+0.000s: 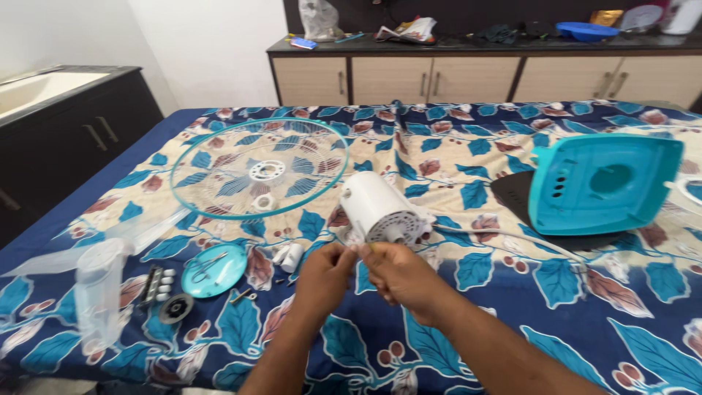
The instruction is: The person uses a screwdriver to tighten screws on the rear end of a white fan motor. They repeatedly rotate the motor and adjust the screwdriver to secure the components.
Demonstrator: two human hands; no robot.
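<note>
A white cylindrical fan motor point(379, 207) lies on the patterned bedsheet point(468, 168), its shaft end facing me. My left hand point(325, 274) and my right hand point(398, 272) meet just below the motor, fingertips pinched together on something small that I cannot make out. A white cord point(504, 235) runs from the motor to the right. The round wire fan guard point(259, 168) with teal rim lies to the upper left.
A teal fan base housing point(603, 183) rests on a black plate at right. A small teal cap point(213, 269) holds scissors, with a button panel point(155, 284), black disc point(175, 308) and clear fan blade point(102, 281) nearby. A cabinet counter stands behind.
</note>
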